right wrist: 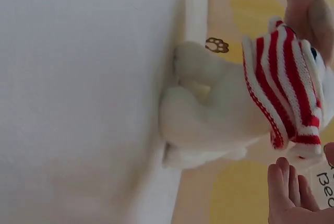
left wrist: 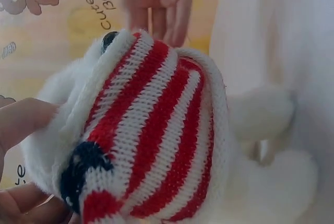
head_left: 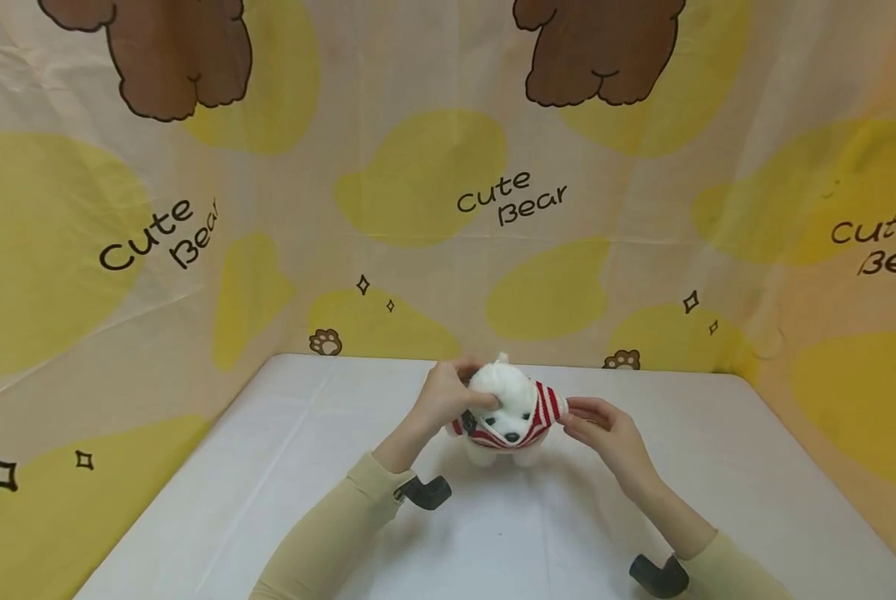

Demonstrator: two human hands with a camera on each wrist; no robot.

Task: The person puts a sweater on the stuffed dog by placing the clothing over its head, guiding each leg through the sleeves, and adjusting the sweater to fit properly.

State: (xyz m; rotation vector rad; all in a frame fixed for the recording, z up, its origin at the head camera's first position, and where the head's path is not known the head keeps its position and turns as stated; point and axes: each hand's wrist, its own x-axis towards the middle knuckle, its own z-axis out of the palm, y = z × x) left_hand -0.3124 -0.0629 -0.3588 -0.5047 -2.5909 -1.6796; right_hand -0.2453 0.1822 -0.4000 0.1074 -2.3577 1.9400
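A white plush dog [head_left: 503, 387] stands on the table, facing the head camera, in a red-and-white striped knit garment [left wrist: 151, 125] that wraps the sides of its head and its chin. My left hand [head_left: 448, 396] grips the head, thumb on the forehead and the other fingers behind. On the knit by that hand is a navy patch with white specks [left wrist: 83, 169]. My right hand [head_left: 608, 433] has its fingers extended at the tip of the striped flap on the dog's other side. In the right wrist view, its fingers [right wrist: 284, 182] lie just beyond the knit's end.
The white table [head_left: 305, 533] extends around the dog to a rear edge just behind it. Cloth printed with bears and lettering [head_left: 417, 183] hangs behind and along both sides. Black curved pieces [head_left: 428, 493] are worn at both wrists.
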